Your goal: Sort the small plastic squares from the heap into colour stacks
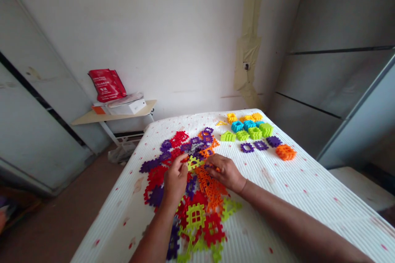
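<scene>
A loose pile of flat plastic interlocking building pieces in red, purple, orange and lime green lies under both hands. My left hand (176, 176) is closed in a pinch at the pile's middle, beside a lime-green piece (194, 163); what its fingertips hold is hidden. To the right of that piece, my right hand (226, 171) has its fingers curled, and a bit of an orange interlocking piece (218, 169) shows between them. Just below it lie several lattice-like orange pieces (211, 187). Nearer to me are a lime-green window piece (195, 216) and a red window piece (213, 229).
Sorted stacks stand at the table's back right: yellow (231, 118), blue (237, 126), lime green (255, 133), purple (274, 141) and orange (285, 152). A white ribbed cover (271, 197) spans the table. A side shelf (83, 118) with red bags (106, 85) stands at the left.
</scene>
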`<action>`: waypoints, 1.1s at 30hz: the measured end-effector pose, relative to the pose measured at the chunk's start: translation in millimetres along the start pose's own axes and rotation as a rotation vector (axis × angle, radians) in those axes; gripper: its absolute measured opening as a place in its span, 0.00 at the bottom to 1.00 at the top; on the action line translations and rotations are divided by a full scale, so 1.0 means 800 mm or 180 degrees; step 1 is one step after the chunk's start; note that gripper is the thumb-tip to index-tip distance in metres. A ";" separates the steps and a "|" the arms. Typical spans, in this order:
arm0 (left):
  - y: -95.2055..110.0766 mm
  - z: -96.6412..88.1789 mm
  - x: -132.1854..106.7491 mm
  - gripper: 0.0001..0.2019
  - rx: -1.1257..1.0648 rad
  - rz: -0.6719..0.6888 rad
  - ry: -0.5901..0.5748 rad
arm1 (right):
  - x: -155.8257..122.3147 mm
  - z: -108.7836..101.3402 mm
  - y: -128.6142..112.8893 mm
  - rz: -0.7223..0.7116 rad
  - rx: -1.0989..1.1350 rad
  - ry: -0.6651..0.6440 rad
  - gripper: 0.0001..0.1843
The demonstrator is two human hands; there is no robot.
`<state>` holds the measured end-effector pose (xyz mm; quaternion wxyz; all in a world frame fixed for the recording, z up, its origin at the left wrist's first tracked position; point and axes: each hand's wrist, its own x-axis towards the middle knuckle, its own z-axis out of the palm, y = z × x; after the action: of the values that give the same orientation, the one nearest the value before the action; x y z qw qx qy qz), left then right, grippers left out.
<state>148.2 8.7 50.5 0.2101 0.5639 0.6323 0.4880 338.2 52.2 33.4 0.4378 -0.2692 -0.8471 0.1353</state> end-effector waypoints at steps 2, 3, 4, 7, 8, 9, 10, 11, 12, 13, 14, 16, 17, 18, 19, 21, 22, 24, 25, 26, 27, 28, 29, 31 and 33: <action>-0.003 -0.001 -0.005 0.18 -0.0043 -0.0004 -0.0025 | 0.011 0.014 -0.007 -0.0089 -0.0027 -0.0088 0.05; -0.005 -0.002 -0.008 0.18 -0.0079 -0.0015 -0.0046 | 0.015 0.019 -0.009 -0.0111 -0.0083 -0.0154 0.05; -0.008 -0.004 -0.010 0.19 -0.0128 -0.0028 -0.0072 | 0.019 0.023 -0.010 -0.0117 -0.0146 -0.0224 0.04; -0.013 -0.009 -0.013 0.19 -0.0287 -0.0101 -0.0115 | 0.025 0.027 -0.012 -0.0178 -0.0261 -0.0420 0.03; -0.014 -0.010 -0.013 0.19 -0.0323 -0.0124 -0.0123 | 0.025 0.026 -0.013 -0.0235 -0.0268 -0.0470 0.04; -0.014 -0.011 -0.014 0.20 -0.0341 -0.0140 -0.0132 | 0.025 0.025 -0.014 -0.0293 -0.0271 -0.0507 0.04; -0.014 -0.011 -0.014 0.20 -0.0349 -0.0145 -0.0145 | 0.025 0.024 -0.016 -0.0339 -0.0279 -0.0526 0.04; -0.013 -0.010 -0.014 0.20 -0.0346 -0.0139 -0.0165 | 0.024 0.022 -0.017 -0.0366 -0.0291 -0.0526 0.05; -0.011 -0.010 -0.014 0.21 -0.0324 -0.0127 -0.0181 | 0.024 0.019 -0.017 -0.0369 -0.0304 -0.0506 0.05; -0.010 -0.009 -0.014 0.21 -0.0279 -0.0120 -0.0183 | 0.024 0.016 -0.017 -0.0345 -0.0322 -0.0468 0.05; -0.009 -0.009 -0.014 0.22 -0.0222 -0.0122 -0.0173 | 0.024 0.012 -0.014 -0.0293 -0.0343 -0.0418 0.06; -0.010 -0.011 -0.015 0.23 -0.0113 -0.0146 -0.0081 | 0.027 -0.002 0.000 -0.0098 -0.0407 -0.0259 0.06; -0.011 -0.013 -0.014 0.24 -0.0092 -0.0148 0.0010 | 0.030 -0.011 0.010 0.0059 -0.0477 -0.0138 0.06; -0.014 -0.016 -0.013 0.25 -0.0090 -0.0143 0.0123 | 0.034 -0.022 0.024 0.0251 -0.0566 0.0009 0.06; -0.018 -0.020 -0.012 0.25 -0.0094 -0.0129 0.0259 | 0.038 -0.035 0.039 0.0480 -0.0697 0.0165 0.07; -0.027 -0.028 -0.010 0.24 -0.0068 -0.0081 0.0548 | 0.046 -0.060 0.073 0.0972 -0.1066 0.0337 0.08; -0.032 -0.032 -0.008 0.24 -0.0040 -0.0057 0.0685 | 0.050 -0.072 0.089 0.1170 -0.1254 0.0289 0.08; -0.040 -0.039 -0.006 0.23 -0.0001 -0.0046 0.0902 | 0.054 -0.090 0.118 0.1479 -0.1574 0.0156 0.09; -0.043 -0.042 -0.005 0.23 0.0008 -0.0055 0.0990 | 0.056 -0.096 0.130 0.1558 -0.1658 0.0119 0.09; -0.045 -0.045 -0.004 0.23 0.0031 -0.0075 0.1064 | 0.056 -0.100 0.140 0.1616 -0.1716 0.0094 0.10; -0.047 -0.047 -0.004 0.22 0.0067 -0.0098 0.1124 | 0.056 -0.102 0.148 0.1652 -0.1746 0.0081 0.10; -0.048 -0.050 -0.004 0.22 0.0114 -0.0122 0.1168 | 0.056 -0.102 0.154 0.1678 -0.1761 0.0066 0.09; -0.049 -0.052 -0.003 0.22 0.0162 -0.0148 0.1203 | 0.056 -0.101 0.158 0.1706 -0.1779 0.0039 0.09; -0.050 -0.055 -0.002 0.21 0.0240 -0.0193 0.1266 | 0.056 -0.098 0.164 0.1749 -0.1805 -0.0034 0.09; -0.052 -0.056 -0.001 0.22 0.0266 -0.0211 0.1307 | 0.056 -0.094 0.168 0.1780 -0.1831 -0.0099 0.09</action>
<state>90.9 -4.9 34.6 0.0692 0.4398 0.6997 0.5588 423.7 187.2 44.7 0.2780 -0.5990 -0.7509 0.0106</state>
